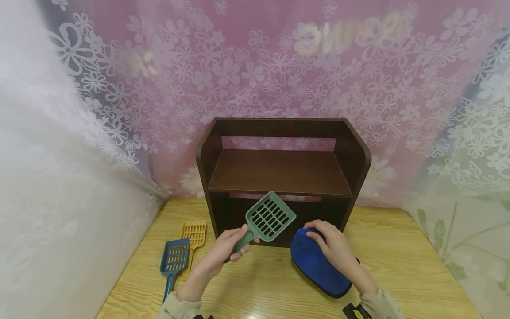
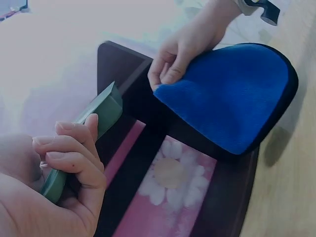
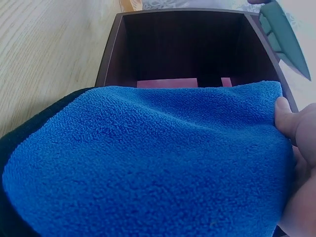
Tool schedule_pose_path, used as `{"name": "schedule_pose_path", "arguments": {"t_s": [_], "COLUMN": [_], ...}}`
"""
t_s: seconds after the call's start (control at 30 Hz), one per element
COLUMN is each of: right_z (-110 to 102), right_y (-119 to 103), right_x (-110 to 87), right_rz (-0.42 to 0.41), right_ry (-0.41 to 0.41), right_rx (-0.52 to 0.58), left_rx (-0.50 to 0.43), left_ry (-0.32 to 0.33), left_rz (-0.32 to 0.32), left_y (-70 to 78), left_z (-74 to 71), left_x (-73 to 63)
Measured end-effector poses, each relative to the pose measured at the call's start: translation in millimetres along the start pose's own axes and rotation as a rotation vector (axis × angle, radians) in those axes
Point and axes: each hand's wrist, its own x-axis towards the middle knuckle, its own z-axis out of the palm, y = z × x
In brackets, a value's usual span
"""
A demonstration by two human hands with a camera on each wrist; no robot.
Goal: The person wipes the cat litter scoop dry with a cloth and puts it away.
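A green slotted litter scoop (image 1: 271,217) is gripped by its handle in my left hand (image 1: 229,248), its head raised in front of the dark brown shelf (image 1: 279,170). In the left wrist view the fingers curl round the scoop's handle (image 2: 54,186). My right hand (image 1: 332,243) pinches the upper edge of a blue fuzzy cloth piece (image 1: 318,266) with a black border, which looks like a cleaning mitt or pad. The cloth hangs tilted before the shelf's lower right part. Its fleecy face (image 3: 148,158) fills much of the right wrist view.
A blue litter scoop (image 1: 175,257) and a yellow one (image 1: 194,235) lie on the wooden table (image 1: 263,283) at the left, the blue partly over the yellow. Flowered curtains (image 1: 247,66) stand behind the shelf and on both sides.
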Motion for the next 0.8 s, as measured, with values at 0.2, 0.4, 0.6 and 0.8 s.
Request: {"name": "schedule_pose_path", "arguments": {"t_s": [0.2,0.4,0.6,0.8], "right_z": [-2,-3,-2,-2], "right_y": [-3,-4,-2,-4], "right_x": [-2.2,-5.1,-7.3,-9.1], "right_rz": [-0.002,-0.003,0.002,-0.011], "right_ry": [0.004,0.004,0.014,0.022], "right_rx": [-0.004,-0.01,-0.003,-0.003], "left_rx": [0.032,0.033,0.011,-0.057], "left_ry": [0.052,0.126,0.218,0.277], "left_rz": [0.058,0.101,0.11,0.122], "left_y": [19.0,38.9,61.2,70.7], "left_z": [-3.0,-11.4,-20.1,-26.6], "left_x": [0.6,6.7,16.9,27.8]}}
